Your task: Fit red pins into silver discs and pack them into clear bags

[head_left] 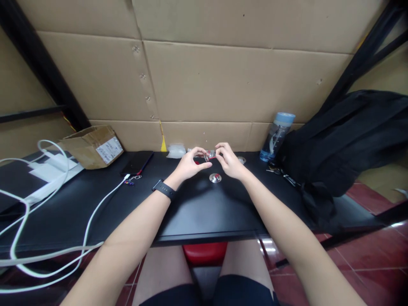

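Observation:
My left hand (194,163), with a dark watch on its wrist, pinches a small shiny metal piece (206,157) between thumb and fingers above the black table. Close on its right, my right hand (228,160) has its fingers curled together at a small red piece (212,157); the fingertips hide much of it. Just below the hands, a round metal disc (215,178) with a red bit at its centre lies on the table. Another round metal piece (242,160) shows partly behind my right hand.
Plastic bags (176,151) lie by the cardboard wall. An open carton (92,146), a dark phone (137,163) and white cables (92,212) are on the left. A water bottle (276,138), keys (274,170) and a black backpack (344,140) stand or lie on the right.

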Demonstrator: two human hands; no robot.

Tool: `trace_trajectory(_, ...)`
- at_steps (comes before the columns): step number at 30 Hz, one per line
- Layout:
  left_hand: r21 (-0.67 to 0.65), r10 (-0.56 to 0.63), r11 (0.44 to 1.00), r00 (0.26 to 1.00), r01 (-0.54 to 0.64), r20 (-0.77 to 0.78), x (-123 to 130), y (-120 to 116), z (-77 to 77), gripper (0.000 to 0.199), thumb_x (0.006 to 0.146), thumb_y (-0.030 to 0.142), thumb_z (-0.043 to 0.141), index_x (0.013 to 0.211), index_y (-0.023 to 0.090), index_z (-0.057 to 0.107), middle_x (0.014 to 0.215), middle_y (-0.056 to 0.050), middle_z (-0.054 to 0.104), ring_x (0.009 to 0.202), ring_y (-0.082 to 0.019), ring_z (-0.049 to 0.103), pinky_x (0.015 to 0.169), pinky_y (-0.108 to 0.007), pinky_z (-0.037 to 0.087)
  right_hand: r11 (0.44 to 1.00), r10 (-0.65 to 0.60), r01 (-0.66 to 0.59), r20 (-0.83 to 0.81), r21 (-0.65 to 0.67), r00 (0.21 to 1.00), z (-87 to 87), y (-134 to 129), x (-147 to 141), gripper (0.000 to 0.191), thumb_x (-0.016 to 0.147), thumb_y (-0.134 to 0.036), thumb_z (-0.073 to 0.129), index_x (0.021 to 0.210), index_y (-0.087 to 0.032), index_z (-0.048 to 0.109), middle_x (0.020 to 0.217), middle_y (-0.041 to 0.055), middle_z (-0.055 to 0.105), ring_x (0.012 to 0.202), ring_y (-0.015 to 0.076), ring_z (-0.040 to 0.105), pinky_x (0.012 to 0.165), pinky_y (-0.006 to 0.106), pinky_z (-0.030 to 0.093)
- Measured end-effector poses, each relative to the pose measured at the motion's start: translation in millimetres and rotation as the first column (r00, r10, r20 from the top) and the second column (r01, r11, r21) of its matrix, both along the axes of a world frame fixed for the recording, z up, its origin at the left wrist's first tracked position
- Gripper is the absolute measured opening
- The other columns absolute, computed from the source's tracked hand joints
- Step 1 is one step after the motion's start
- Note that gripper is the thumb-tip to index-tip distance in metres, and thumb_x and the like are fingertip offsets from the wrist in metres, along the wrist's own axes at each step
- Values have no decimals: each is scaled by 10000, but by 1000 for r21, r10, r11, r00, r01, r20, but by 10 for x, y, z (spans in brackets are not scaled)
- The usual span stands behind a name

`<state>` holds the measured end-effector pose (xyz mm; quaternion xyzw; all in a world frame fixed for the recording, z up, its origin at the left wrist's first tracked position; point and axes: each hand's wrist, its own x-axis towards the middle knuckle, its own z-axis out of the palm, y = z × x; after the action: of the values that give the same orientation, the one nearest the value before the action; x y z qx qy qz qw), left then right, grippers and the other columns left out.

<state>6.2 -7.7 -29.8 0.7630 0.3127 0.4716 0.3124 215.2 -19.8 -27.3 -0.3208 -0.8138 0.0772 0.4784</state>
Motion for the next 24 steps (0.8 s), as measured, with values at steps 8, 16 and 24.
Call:
trace_trajectory(8, 42, -42, 998, 998, 43, -37, -40, -19, -4, 477, 752, 333, 827, 1167, 218, 622, 1209, -86, 708, 1137, -238, 675, 1050, -397, 486, 959, 62, -95, -132, -268, 989, 21, -62, -34, 196, 978, -405, 552, 907, -229, 599, 871, 38, 656, 783, 195, 600, 740, 330, 481)
trace_trajectory(16, 163, 181, 976, 948, -141, -262, 18, -134, 70, 172, 850, 386, 713, 945, 250, 759, 1110, -28, 744, 1098, -241, 653, 998, -385, 464, 968, 57, -76, -86, -237, 995, 58, -121, -92, 175, 961, -341, 580, 869, -199, 627, 908, 50, 629, 783, 177, 593, 696, 295, 479)
trace_trajectory(24, 230, 320, 944, 818, -235, -478, -13, -134, 83, 112, 893, 354, 682, 890, 254, 733, 1011, -23, 757, 1030, -259, 646, 941, -413, 369, 916, 26, -1, 57, -401, 998, 1, -62, -3, 206, 921, -364, 655, 994, -172, 644, 856, 26, 686, 675, 135, 625, 643, 244, 479)
